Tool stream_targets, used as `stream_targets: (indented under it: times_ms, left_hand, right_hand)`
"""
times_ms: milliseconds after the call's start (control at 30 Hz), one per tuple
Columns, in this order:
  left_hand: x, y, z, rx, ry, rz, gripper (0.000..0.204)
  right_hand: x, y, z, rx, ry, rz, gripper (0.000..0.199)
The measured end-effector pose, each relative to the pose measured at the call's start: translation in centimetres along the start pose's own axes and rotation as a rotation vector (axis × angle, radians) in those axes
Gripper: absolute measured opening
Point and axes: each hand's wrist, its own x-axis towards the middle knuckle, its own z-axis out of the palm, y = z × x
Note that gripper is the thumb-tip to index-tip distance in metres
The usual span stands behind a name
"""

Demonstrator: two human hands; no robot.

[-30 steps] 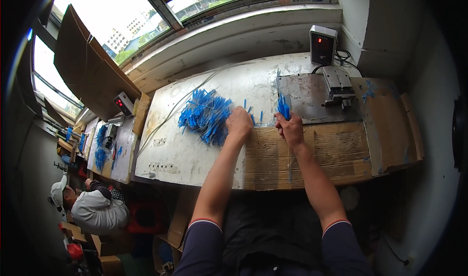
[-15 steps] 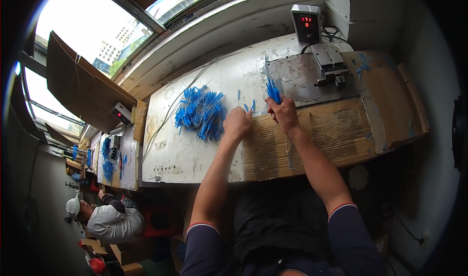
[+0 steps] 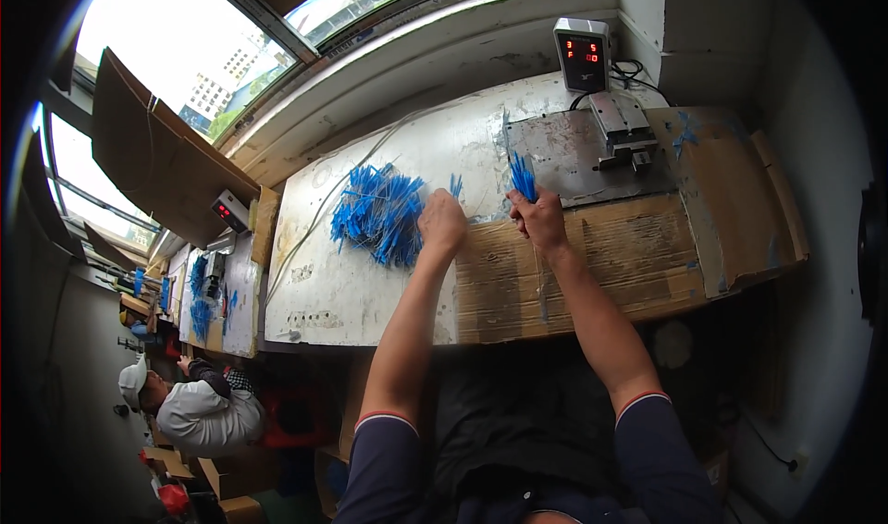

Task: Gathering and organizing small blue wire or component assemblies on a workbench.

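My right hand (image 3: pixel 539 219) is closed around a bundle of thin blue strands (image 3: pixel 523 177), whose tips fan out above the fist. Left of it, my left hand (image 3: pixel 444 223) is closed with its back turned up. A few blue strands (image 3: pixel 456 184) stick out just past its fingertips, which are mostly hidden. A large loose pile of blue strands with pale ends (image 3: pixel 377 214) lies close to the left hand's left side on the white tabletop (image 3: pixel 314 288).
A small bench device (image 3: pixel 622 126) stands on a metal plate (image 3: pixel 555 149), with a red-lit display box (image 3: pixel 583 57) behind it. Cardboard (image 3: pixel 592 256) covers the table's near right part. Another person (image 3: pixel 208 413) sits at a further bench on the left.
My left hand has shifted a little left, and the loose strands beside it no longer lie apart on the table. The right hand keeps its bundle. The display's red characters have changed.
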Motion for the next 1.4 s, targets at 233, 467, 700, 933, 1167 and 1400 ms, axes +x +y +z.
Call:
stream_targets:
  times_ms: [233,467,700,933,1167,1400]
  left_hand:
    - [2.6,1.0,-0.6,0.058,0.066,-0.139,0.029]
    - [3.5,0.8,-1.3,0.167,-0.105,0.000,0.027]
    - [-1.9,3.1,-0.2,-0.377,0.168,0.127,0.018]
    - [-4.9,7.1,1.4,-0.539,0.335,0.275,0.018]
    - [-4.6,5.1,-0.2,-0.883,0.184,0.138,0.017]
    - [-4.9,-1.9,-2.9,-0.205,0.130,0.016,0.036]
  right_hand:
    - [-0.1,-0.3,0.3,-0.008,-0.011,0.002,0.020]
    - [-0.1,-0.2,-0.1,-0.040,-0.015,0.004,0.020]
    - [0.5,0.2,0.5,0.178,-0.003,0.104,0.018]
    - [0.4,0.3,-0.1,0.180,-0.031,0.050,0.013]
    - [0.9,-0.4,-1.1,0.263,0.173,-0.051,0.017]
    - [1.8,1.7,0.9,0.421,0.015,0.039,0.015]
